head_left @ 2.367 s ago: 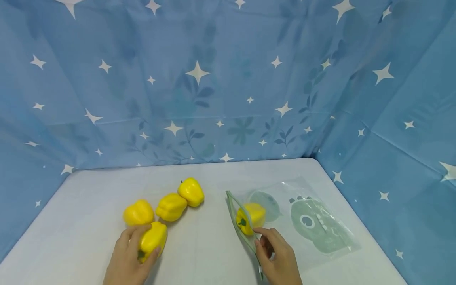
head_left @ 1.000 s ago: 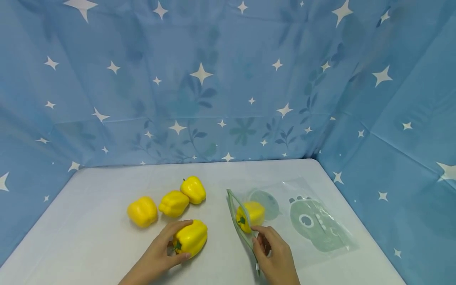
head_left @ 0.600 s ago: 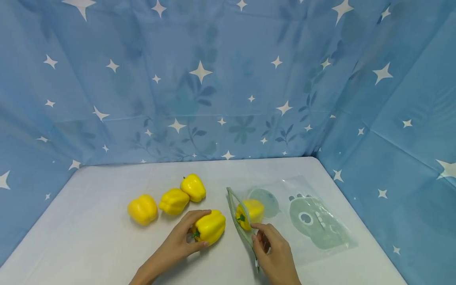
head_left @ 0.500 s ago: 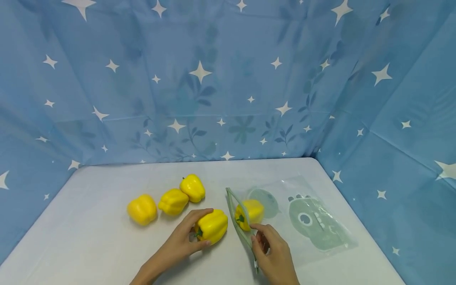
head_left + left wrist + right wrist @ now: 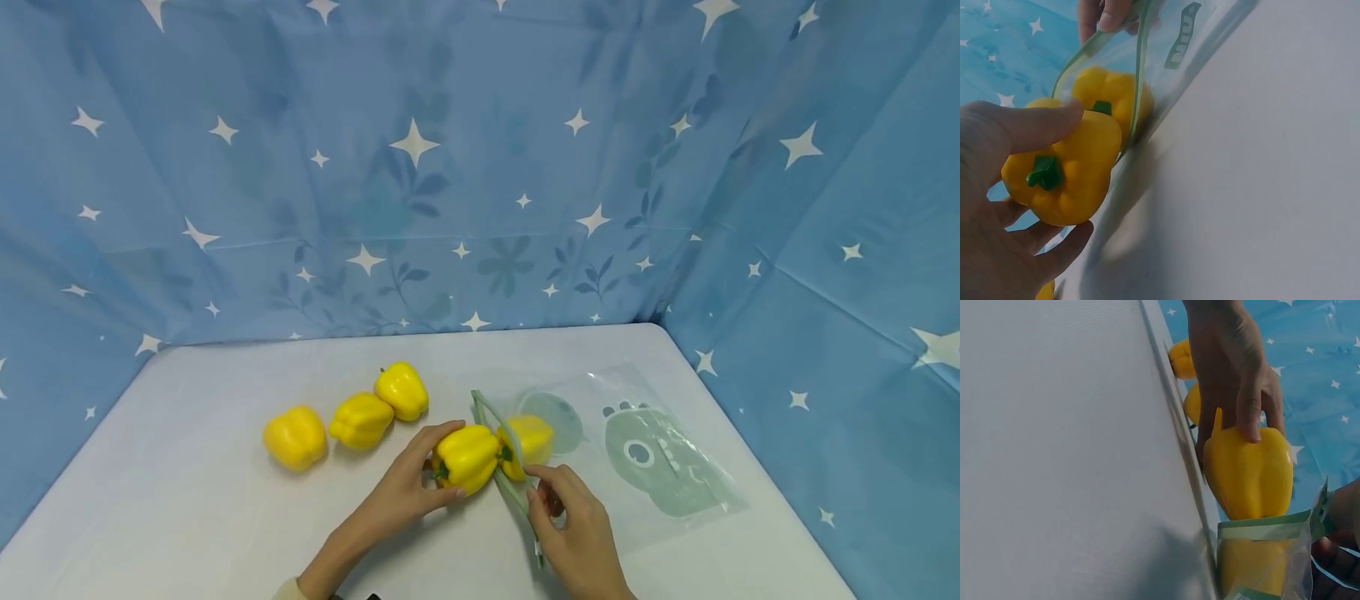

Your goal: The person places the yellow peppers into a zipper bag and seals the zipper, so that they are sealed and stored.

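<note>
My left hand [image 5: 405,483] grips a yellow bell pepper [image 5: 470,458] from the left, thumb and fingers spread round it, its green stem facing back toward the palm. The pepper's far end is right at the mouth of a clear zip bag [image 5: 600,517] with green cartoon prints. Another yellow bell pepper [image 5: 534,439] lies inside the bag, just behind the opening. My right hand [image 5: 577,529] pinches the bag's green rim [image 5: 1266,525] near its front end, and the mouth gapes. In the left wrist view, the held pepper [image 5: 1066,169] overlaps the bagged one [image 5: 1113,94].
Three more yellow bell peppers stand to the left on the white table [image 5: 202,500]: one apart [image 5: 296,438], and a pair, the nearer pepper [image 5: 362,421] close against the farther pepper [image 5: 402,391]. A blue star-print curtain [image 5: 420,208] borders the back and sides.
My left hand has carried the pepper rightward from beside the left group up to the bag's mouth. The right hand has kept its pinch on the rim, nearly still.
</note>
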`<state>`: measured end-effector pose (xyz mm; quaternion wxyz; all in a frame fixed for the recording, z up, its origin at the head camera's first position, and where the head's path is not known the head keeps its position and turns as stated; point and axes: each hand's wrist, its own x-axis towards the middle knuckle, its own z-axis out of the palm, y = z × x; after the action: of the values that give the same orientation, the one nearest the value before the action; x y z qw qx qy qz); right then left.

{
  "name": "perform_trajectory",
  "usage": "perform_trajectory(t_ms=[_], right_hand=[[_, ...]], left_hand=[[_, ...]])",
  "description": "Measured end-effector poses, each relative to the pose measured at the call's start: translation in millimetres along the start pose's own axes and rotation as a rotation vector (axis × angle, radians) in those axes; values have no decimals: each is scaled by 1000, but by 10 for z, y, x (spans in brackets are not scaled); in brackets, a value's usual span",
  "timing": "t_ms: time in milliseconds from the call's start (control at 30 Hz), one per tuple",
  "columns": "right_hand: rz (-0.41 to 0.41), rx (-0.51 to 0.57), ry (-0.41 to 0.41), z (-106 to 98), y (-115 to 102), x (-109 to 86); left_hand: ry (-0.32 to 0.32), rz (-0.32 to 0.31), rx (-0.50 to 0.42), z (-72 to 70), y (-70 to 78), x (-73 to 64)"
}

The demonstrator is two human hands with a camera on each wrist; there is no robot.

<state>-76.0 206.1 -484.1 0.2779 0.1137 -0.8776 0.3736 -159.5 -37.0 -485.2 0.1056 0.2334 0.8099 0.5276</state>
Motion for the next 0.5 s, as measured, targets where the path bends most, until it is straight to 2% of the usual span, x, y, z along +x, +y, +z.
perform_trajectory(t_ms=[267,500], right_hand=[[-39,-63,47,-9,4,56],[-7,-124,85,-6,-10,3]], left_hand=[[44,-13,-13,36,3,87],[101,-29,-100,123,-15,90]])
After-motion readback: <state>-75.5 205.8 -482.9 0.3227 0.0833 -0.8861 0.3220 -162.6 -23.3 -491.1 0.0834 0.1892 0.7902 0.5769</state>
